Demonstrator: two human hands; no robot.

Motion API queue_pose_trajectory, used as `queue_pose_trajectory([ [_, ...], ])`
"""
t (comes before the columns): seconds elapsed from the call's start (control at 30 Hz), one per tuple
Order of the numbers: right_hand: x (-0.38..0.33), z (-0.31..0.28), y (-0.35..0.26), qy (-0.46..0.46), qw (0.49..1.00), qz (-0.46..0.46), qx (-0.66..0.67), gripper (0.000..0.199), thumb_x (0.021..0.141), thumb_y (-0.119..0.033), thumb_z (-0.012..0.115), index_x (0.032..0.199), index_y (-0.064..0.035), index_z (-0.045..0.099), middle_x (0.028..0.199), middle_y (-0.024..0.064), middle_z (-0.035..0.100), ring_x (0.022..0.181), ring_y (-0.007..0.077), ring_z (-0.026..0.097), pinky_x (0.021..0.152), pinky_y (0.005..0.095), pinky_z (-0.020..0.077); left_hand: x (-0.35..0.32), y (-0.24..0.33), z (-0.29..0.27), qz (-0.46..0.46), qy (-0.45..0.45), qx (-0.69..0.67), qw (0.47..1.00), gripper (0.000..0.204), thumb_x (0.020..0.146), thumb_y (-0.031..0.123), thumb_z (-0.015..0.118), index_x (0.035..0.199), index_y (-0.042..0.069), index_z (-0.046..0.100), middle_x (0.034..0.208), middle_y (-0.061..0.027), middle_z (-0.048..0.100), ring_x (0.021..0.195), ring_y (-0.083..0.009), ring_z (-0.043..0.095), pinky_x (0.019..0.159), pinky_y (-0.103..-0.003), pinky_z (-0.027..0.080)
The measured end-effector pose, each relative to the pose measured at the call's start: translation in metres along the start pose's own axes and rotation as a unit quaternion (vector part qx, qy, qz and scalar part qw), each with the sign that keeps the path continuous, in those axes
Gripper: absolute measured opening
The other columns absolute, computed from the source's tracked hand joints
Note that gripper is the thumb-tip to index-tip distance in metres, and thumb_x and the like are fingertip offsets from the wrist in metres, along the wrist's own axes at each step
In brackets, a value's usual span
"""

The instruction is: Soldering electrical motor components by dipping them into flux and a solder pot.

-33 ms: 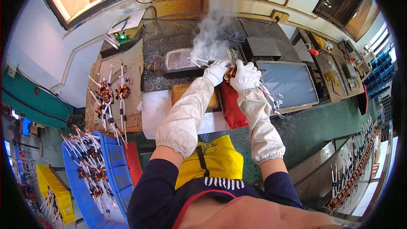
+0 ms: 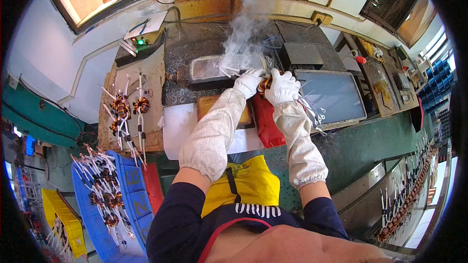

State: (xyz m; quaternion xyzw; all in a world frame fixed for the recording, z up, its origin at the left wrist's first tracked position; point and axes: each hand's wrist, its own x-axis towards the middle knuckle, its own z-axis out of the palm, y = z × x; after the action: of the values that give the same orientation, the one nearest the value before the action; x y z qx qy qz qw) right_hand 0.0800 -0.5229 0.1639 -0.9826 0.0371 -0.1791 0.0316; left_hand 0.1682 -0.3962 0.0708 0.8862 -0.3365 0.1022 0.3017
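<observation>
My right fingers [image 2: 276, 79] pinch the copper coil [image 2: 264, 85] over the counter [image 2: 195, 41], by the smoking tray's [image 2: 201, 83] near right corner; left grip [image 2: 249, 83] hidden, can't tell. Probably dense, stiff; white leads [image 2: 229, 71] likely hot. Hold windings.

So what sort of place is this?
Probably an electrical workshop: smoke rises from a rectangular grey metal tray, copper-coloured ring coils with white leads lie to its left, and more are in a blue plastic crate.
</observation>
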Motion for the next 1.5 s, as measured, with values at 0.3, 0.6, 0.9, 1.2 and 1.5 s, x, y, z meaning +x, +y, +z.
queue_pose_trajectory([
  [0.3, 0.001, -0.005, -0.003, -0.031, 0.999, 0.026, -0.025, 0.051, 0.068, -0.034, 0.074, 0.114, -0.0195, 0.06, 0.1, 0.0166, 0.058, 0.097, 0.0344, 0.06, 0.082, 0.0464, 0.0447, 0.002, 0.005, -0.006, -0.027, -0.029, 0.0, 0.999, 0.031, 0.087, 0.022, 0.054, 0.116, 0.011, 0.061, 0.123, -0.0128, 0.057, 0.118, -0.0328, 0.051, 0.101, -0.039, 0.041],
  [0.6, -0.026, 0.001, 0.01, 0.043, 0.998, 0.039, 0.013, 0.035, 0.072, -0.036, 0.071, 0.101, -0.0186, 0.059, 0.091, 0.0162, 0.054, 0.082, 0.0335, 0.059, 0.069, 0.0466, 0.042, -0.002, 0.017, 0.005, 0.067, 0.059, 0.081, 0.993, 0.031, 0.085, 0.021, 0.056, 0.114, 0.009, 0.061, 0.118, -0.0091, 0.061, 0.116, -0.03, 0.053, 0.1, -0.038, 0.043],
  [0.9, -0.051, -0.026, 0.031, -0.069, 0.989, 0.052, 0.124, 0.069, 0.062, -0.029, 0.074, 0.127, -0.0231, 0.05, 0.112, 0.0249, 0.054, 0.1, 0.0421, 0.059, 0.085, 0.0468, 0.0511, -0.019, 0.045, 0.005, 0.082, 0.093, 0.081, 0.989, 0.032, 0.083, 0.02, 0.058, 0.113, 0.01, 0.06, 0.117, -0.0089, 0.062, 0.113, -0.0315, 0.055, 0.101, -0.04, 0.043],
  [1.2, -0.081, -0.035, 0.03, -0.037, 0.978, 0.076, 0.192, 0.068, 0.061, -0.021, 0.075, 0.125, -0.0219, 0.052, 0.116, 0.0245, 0.054, 0.104, 0.042, 0.058, 0.089, 0.0455, 0.0501, -0.024, 0.065, -0.009, 0.177, 0.087, 0.177, 0.964, 0.02, 0.077, 0.022, 0.059, 0.09, 0.01, 0.069, 0.118, -0.0031, 0.061, 0.114, -0.0226, 0.055, 0.103, -0.037, 0.042],
  [1.5, -0.135, -0.013, 0.029, 0.164, 0.944, 0.158, 0.238, 0.074, 0.059, -0.013, 0.077, 0.129, -0.0171, 0.05, 0.12, 0.0241, 0.049, 0.108, 0.0417, 0.055, 0.094, 0.045, 0.0477, -0.018, 0.118, -0.029, 0.324, 0.134, 0.219, 0.911, 0.031, 0.073, 0.02, 0.059, 0.097, 0.003, 0.069, 0.118, -0.0098, 0.062, 0.115, -0.0273, 0.056, 0.106, -0.041, 0.041],
])
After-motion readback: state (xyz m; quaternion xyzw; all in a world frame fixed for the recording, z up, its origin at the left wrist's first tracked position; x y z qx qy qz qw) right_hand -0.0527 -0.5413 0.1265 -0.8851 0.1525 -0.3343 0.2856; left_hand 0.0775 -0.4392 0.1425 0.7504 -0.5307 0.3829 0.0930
